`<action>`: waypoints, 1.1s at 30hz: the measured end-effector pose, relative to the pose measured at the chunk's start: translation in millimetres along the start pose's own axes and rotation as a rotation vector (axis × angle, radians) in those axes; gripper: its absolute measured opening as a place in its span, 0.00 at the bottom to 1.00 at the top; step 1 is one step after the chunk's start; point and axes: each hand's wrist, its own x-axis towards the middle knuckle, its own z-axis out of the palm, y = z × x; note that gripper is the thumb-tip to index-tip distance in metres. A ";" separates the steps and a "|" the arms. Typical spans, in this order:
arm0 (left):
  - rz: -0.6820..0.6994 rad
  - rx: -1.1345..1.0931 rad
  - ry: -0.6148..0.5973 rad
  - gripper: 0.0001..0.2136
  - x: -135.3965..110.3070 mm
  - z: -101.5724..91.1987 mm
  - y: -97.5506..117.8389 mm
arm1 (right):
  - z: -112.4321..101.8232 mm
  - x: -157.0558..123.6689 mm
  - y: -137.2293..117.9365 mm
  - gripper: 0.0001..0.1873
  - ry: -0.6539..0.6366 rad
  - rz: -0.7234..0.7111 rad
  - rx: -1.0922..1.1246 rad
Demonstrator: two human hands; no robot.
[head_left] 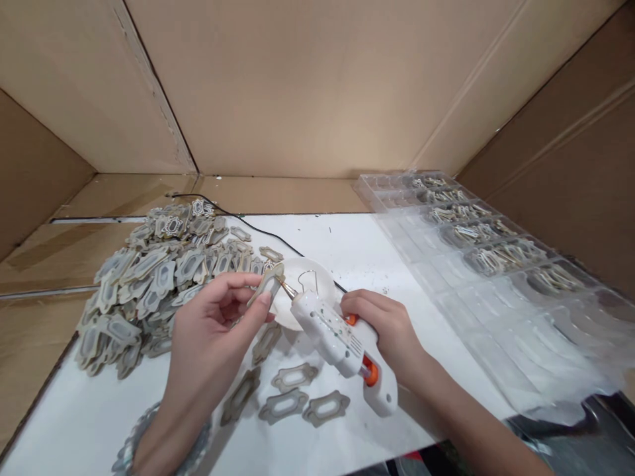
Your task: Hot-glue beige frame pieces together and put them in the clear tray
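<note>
The left hand (218,317) pinched a small frame piece (270,281) in its grip above the table (372,264), just right of the pile of pieces (149,277). The right hand (384,324) had its grip clenched round a white glue gun (342,344), whose nozzle touched that piece.

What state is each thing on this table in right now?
Left hand: pinching a frame piece.
Right hand: gripping the glue gun, nozzle at that piece.
Pile: heaped loosely, left side.
Loose pieces: lying flat on the table.
Plastic tray: some compartments filled, others empty.
</note>
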 end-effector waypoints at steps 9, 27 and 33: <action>0.183 0.209 0.090 0.10 -3.8 -1.7 -7.4 | 2.0 -6.1 3.4 0.10 -0.059 0.091 0.077; -0.492 -0.580 -0.076 0.16 15.5 -4.0 2.2 | -22.3 0.9 10.7 0.07 0.094 0.283 -0.046; -0.684 -0.742 -0.055 0.05 17.3 -4.1 4.9 | -22.7 3.3 10.8 0.07 0.108 0.270 -0.052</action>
